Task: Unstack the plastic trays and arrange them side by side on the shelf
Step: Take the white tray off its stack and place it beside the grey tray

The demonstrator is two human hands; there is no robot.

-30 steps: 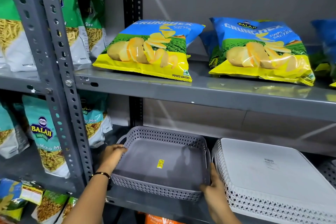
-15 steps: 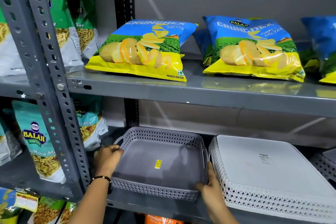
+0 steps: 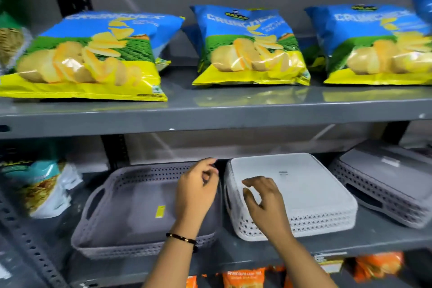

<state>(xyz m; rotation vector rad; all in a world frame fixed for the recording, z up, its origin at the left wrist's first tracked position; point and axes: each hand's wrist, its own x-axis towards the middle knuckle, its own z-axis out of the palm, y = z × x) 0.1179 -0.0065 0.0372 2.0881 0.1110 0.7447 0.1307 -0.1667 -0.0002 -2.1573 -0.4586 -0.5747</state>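
White stack of trays (image 3: 301,184), upside down on the lower shelf (image 3: 350,243), directly under the right hand (image 3: 264,201), long side running left to right, just beside the grey tray (image 3: 131,213). Right hand nearer, fingers spread and loose over the stack's left end, gripping nothing; left hand (image 3: 198,187) half curled, empty, above the gap between the two. Farther right, another upturned grey stack (image 3: 385,182); chip bags (image 3: 250,47) on the shelf above.
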